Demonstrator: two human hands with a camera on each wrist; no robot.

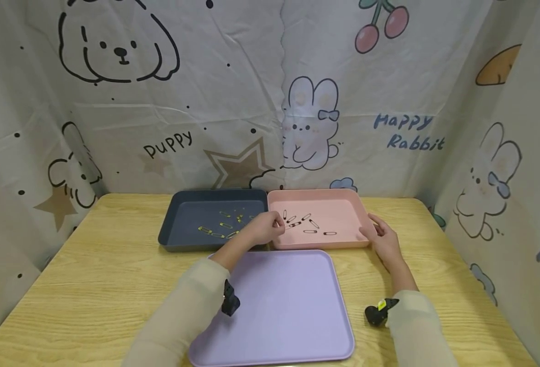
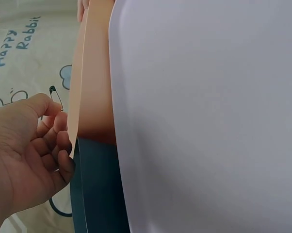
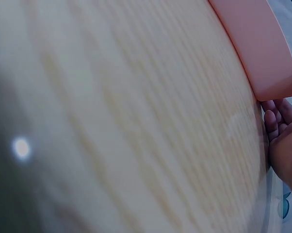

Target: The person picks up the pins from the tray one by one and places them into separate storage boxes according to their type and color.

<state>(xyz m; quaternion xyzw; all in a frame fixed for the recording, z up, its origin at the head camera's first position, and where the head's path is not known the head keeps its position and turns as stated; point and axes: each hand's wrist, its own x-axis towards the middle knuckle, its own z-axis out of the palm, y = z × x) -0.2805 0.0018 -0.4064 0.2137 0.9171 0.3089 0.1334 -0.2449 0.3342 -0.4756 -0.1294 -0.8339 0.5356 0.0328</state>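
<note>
My left hand (image 1: 264, 228) is over the near left corner of the pink tray (image 1: 343, 211), beside the dark blue tray (image 1: 192, 216). Between thumb and forefinger it pinches a safety pin with a black head (image 2: 53, 89), which sticks up past the fingertips in the left wrist view. Several black safety pins (image 1: 314, 224) lie spread in the pink tray. Gold-coloured safety pins (image 1: 226, 225) are scattered in the dark blue one. My right hand (image 1: 387, 245) grips the pink tray's right wall near its front corner, thumb over the rim and fingers outside.
In front of both trays lies a flat lilac tray (image 1: 288, 306) with a low rim, under my left forearm. The wooden table (image 1: 100, 285) is bordered at the back and sides by a printed cloth (image 1: 233, 112). The two deeper trays stand side by side.
</note>
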